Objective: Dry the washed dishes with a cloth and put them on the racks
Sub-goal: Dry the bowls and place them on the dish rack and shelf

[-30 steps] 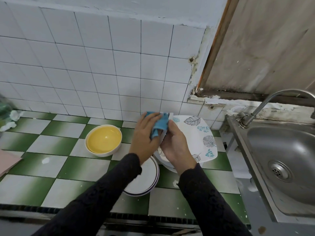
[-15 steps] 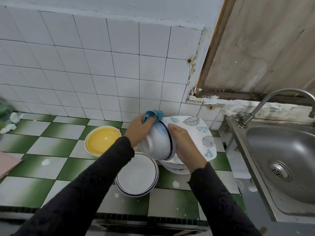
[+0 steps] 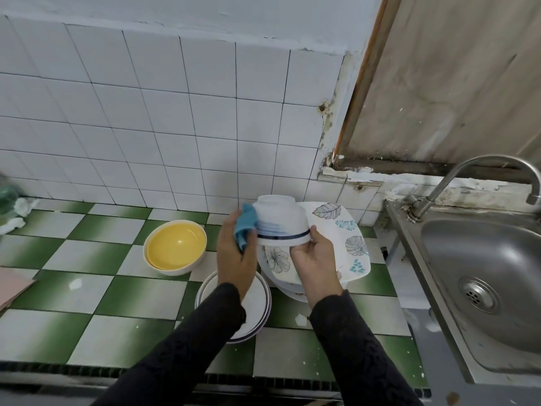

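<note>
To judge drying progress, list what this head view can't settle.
Inside of the white bowl: head view, upside down, mouth faces down.
Fingers of the left hand: behind the blue cloth and bowl.
Dishes under the leaf-print plate: covered by it and the right hand.
Green object: blurred, cut by the left edge.
Racks: none in frame.

Green-and-white tiled counter: yellow bowl, rimmed white plate, leaf-patterned plate stack, perhaps crumpled tissue far left.

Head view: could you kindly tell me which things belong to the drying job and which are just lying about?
In the job: blue cloth in left hand, banded white bowl in right hand, yellow bowl, leaf-print plate, white plate.
Lying about: sink, tap, crumpled paper.
</note>
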Motion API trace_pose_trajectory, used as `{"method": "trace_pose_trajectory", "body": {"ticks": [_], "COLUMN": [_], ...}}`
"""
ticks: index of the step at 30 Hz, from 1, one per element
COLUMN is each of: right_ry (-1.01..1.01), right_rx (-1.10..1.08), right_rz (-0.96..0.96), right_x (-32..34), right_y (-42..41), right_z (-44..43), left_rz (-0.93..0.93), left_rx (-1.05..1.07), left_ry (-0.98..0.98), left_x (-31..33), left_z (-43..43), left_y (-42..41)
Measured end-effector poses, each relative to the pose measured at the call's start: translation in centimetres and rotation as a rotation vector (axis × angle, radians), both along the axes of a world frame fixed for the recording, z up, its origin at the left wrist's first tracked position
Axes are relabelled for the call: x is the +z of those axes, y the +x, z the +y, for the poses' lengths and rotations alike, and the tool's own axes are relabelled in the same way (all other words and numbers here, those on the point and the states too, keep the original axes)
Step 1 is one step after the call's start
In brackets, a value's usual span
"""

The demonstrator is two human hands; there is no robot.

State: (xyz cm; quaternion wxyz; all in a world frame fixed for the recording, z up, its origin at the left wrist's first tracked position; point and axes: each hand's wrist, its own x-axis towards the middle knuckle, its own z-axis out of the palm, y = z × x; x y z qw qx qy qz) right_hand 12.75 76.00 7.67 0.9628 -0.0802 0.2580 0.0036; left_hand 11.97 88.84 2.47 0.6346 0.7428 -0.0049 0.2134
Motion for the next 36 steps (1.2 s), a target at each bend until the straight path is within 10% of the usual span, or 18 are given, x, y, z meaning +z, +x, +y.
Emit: {"method": "trace_pose_trajectory", "body": {"ticks": [4,10,18,24,30,36], "right_ry": [0.037,-0.030,-0.926,-0.255,-0.053,-0.076], "right_rx": [0.004,0.194,0.717,0.646,0.612,0.571], "right_rz": [0.001,-0.008,0.000,-0.218,-0.127,-0.145], "right_x": [0.0,0.2,-2.0,-1.9,-3.3,-3.7], "right_y": [0.2,-0.1,-0.3,-1.2,-2.1,-1.3], "right_z": [-0.4,-1.6,-3.5,-1.3,1.2,1.7], "left_rz": [-0.268,-0.401,-0.153,0.069,-0.196,-0.075], "left_rx": [-0.118,-0.053,-0.026,-0.090,0.118,-0.042], "left_ry": [0.498,0.487,0.307,0.253,0.610,0.843], "left_x": [-2.0,1.1,7.2,7.2,3.3,1.0], "left_z": [2.5,3.3,3.7,2.8,0.6,0.5], "left_y": [0.8,2.3,2.9,3.3,1.9,0.9]}}
